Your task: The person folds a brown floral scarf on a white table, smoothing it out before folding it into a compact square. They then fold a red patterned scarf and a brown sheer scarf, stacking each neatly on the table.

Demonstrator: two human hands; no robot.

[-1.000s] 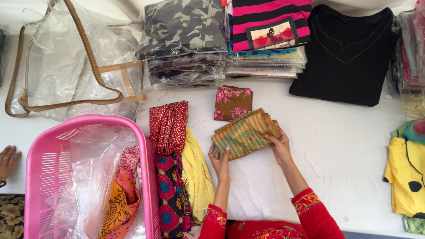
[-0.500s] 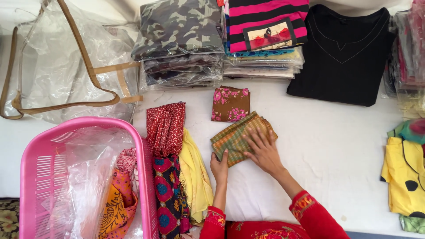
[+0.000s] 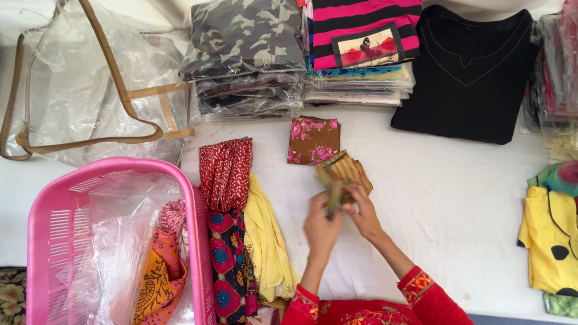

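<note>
Hands meet at the table's middle: we see the left hand (image 3: 321, 225) and right hand (image 3: 362, 212) both gripping a folded olive-striped cloth (image 3: 342, 176), lifted on edge just below a brown floral fabric (image 3: 313, 139). White table (image 3: 469, 198) lies open to the right; draped fabrics (image 3: 238, 222) and a pink basket (image 3: 114, 174) crowd the left.

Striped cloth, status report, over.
Both hands grip the striped cloth, lifted off the table. Floral cloth lies just beyond. Nothing blocking.
</note>
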